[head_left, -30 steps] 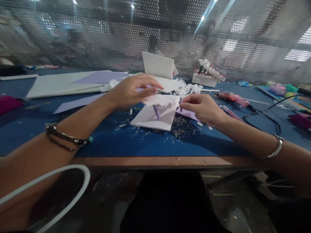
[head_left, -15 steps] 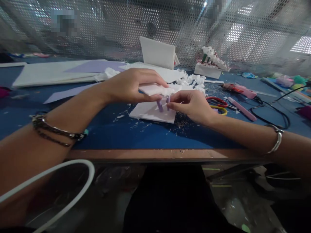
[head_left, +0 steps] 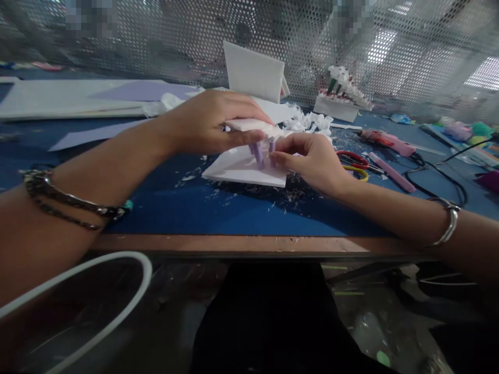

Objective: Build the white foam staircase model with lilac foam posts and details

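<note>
One light, crushable-looking purple roll (head_left: 272, 152), best held mid-length, sits pinched in the right hand (head_left: 315, 162), left hand (head_left: 210, 122) gripping a white panel (head_left: 245, 124).

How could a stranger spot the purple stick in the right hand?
On the blue table, find the flat white board nearest the front edge. Over its right part, the right hand pinches the purple stick. It stands nearly upright, while the nearest purple piece to its left leans.
</note>
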A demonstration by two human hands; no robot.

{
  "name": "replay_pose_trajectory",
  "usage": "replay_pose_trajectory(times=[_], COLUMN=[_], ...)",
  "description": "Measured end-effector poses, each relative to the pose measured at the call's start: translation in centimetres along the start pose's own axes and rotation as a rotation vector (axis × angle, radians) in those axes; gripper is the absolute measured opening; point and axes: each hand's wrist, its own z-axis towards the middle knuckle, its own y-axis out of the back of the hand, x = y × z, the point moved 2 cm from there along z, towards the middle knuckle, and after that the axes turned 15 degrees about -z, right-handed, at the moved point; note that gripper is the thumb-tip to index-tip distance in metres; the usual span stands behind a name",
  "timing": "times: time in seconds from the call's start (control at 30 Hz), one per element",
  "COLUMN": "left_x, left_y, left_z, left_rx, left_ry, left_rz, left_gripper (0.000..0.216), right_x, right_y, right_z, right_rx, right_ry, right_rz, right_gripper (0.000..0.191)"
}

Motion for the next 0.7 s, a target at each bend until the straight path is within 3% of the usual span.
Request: replay_pose_trajectory(times=[0.43, 0.7], left_x=[-0.43, -0.45], left_y=[-0.38, -0.44], left_z=[-0.14, -0.26], left_rx=[0.013, 0.015], left_ry=[0.014, -0.012], left_rz=[-0.032, -0.03], left_gripper=[0.05, 0.054], right_x=[-0.5, -0.64], right_y=[-0.55, -0.51], right_z=[-0.2, -0.24], right_rx=[0.038, 0.048], right_ry=[-0.052, -0.064], right_rz=[0.053, 0.084], right_gripper=[0.008, 0.01])
